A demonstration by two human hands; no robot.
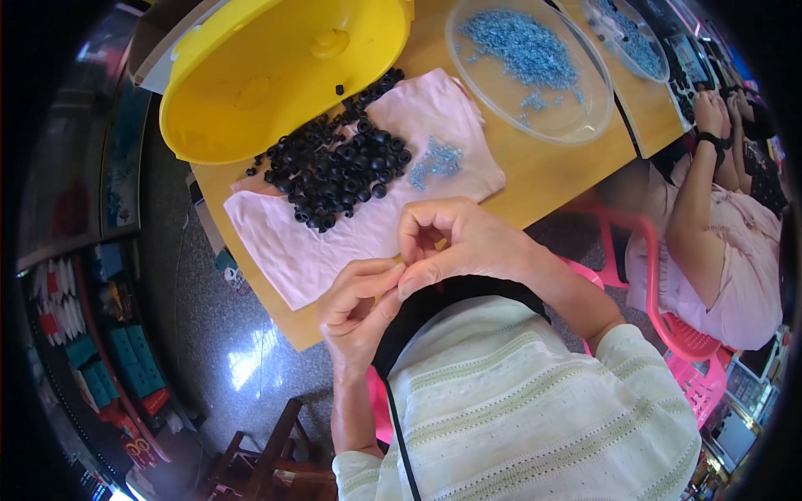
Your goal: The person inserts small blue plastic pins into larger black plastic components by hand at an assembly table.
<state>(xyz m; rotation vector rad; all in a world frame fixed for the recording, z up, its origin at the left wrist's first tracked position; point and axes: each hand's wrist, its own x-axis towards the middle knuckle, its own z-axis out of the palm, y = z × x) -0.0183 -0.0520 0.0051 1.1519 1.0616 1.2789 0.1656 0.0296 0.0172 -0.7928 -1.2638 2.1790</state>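
Head view: two bare hands meeting right at the counter's [547,179] near edge, in front of a pale striped top [535,401]
Left hand [355,305]: thumb and forefinger drawn close together, can't tell whether anything tiny is caught there
Right hand [464,242]: fingers curled round, tips up against the left's, any grasp hidden; tip to tip, each probably steadies the other
Black pieces [347,167]: heaped toward the counter's left edge, on the cloth, apart from both hands
Blue bits [439,163]: loose little patch just beside that heap, in easy reach, I'd say
Pink cloth [267,246]: spread toward the near-left corner, likely to stop small things rolling
Yellow tub [242,100]: up by the far-left corner, mouth facing the black heap
Clear bowl [576,125]: farther right, walls presumably keeping its bigger blue heap [514,42] together
Surface: light wood, smooth
Room: speckled floor [200,284] and shelves [117,367] beyond the left edge; off to the right, a pink chair [656,275] and another person [718,242] in pale pink
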